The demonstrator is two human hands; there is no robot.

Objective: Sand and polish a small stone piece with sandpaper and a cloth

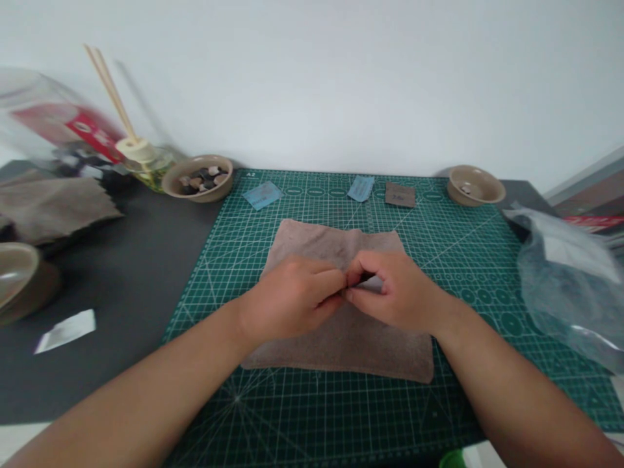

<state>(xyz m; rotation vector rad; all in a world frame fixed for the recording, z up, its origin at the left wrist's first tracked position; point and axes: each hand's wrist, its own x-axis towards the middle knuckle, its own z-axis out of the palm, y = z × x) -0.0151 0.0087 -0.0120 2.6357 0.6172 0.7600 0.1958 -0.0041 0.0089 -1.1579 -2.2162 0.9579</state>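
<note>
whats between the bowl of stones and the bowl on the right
In the head view, a blue slip, another blue slip and a brown square on the green mat.

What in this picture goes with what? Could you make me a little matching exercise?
1. Cloth
2. Left hand
3. Plastic bag
4. Cutting mat

A. green, with pale grid lines
B. see-through, at the right
C. brownish, lying on the cutting mat
D. fingertips meeting those of the right hand

Pairs: 1-C, 2-D, 3-B, 4-A

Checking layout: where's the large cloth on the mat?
In the head view, the large cloth lies centrally on the mat, beneath the left hand and right hand.
</note>
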